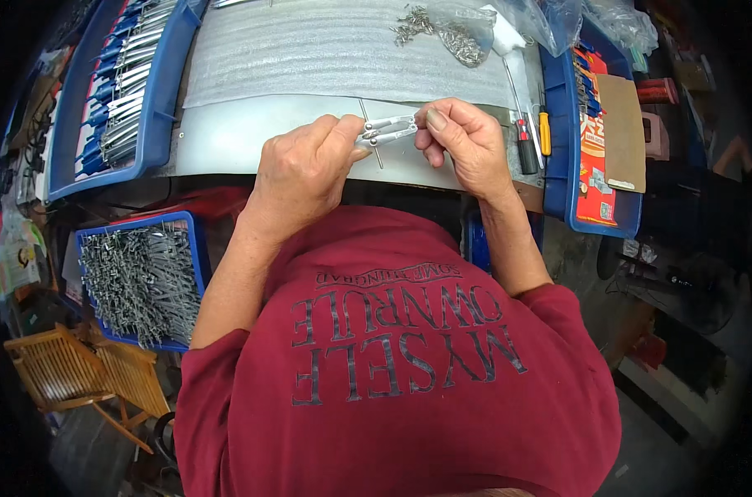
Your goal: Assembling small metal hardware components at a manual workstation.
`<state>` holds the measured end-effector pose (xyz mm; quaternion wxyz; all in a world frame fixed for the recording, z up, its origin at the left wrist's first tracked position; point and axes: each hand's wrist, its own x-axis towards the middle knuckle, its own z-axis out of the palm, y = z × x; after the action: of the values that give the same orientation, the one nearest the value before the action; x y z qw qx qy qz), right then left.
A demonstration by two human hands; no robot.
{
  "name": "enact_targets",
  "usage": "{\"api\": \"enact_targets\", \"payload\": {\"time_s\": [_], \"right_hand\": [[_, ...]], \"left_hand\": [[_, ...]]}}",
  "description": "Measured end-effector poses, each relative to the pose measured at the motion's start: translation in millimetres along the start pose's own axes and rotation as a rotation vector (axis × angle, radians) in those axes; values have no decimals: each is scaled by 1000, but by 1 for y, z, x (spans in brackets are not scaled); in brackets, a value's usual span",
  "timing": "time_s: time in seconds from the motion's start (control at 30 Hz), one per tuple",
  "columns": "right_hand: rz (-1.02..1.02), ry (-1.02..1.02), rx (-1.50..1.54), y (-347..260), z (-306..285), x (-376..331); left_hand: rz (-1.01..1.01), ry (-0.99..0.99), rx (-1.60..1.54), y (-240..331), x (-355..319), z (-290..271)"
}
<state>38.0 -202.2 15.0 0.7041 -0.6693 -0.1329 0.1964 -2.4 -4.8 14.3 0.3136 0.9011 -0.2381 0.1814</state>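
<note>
My left hand (pixel 306 166) and my right hand (pixel 463 141) meet over the front edge of a grey metal worktop (pixel 219 137). Between them they hold a small shiny metal tool part (pixel 388 130) made of two flat silver arms. The left fingers pinch its left end, the right thumb and fingers pinch its right end. A thin metal rod (pixel 369 132) lies on the worktop just under the part. My red shirt fills the lower middle of the view.
A blue tray (pixel 156 99) of blue-handled metal pieces stands at the left. A lower blue bin (pixel 195 240) holds several grey metal parts. Foam sheet (pixel 310 50), a pile of small screws (pixel 450 33), screwdrivers (pixel 527 145) and another blue tray (pixel 558 157) are at the right. A wooden folding chair (pixel 69 369) is at lower left.
</note>
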Motion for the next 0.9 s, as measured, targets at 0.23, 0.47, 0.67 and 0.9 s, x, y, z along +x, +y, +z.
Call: {"api": "enact_targets", "payload": {"time_s": [0.23,0.47,0.67,0.9], "right_hand": [[18,8,36,3,0,-1],[60,21,-13,0,4,1],[-7,109,-122,8,7,9],[-26,206,-146,1,0,18]], "left_hand": [[9,7,32,4,1,0],[12,-13,56,3,4,2],[35,-3,71,-1,11,6],[12,34,72,0,23,19]]}}
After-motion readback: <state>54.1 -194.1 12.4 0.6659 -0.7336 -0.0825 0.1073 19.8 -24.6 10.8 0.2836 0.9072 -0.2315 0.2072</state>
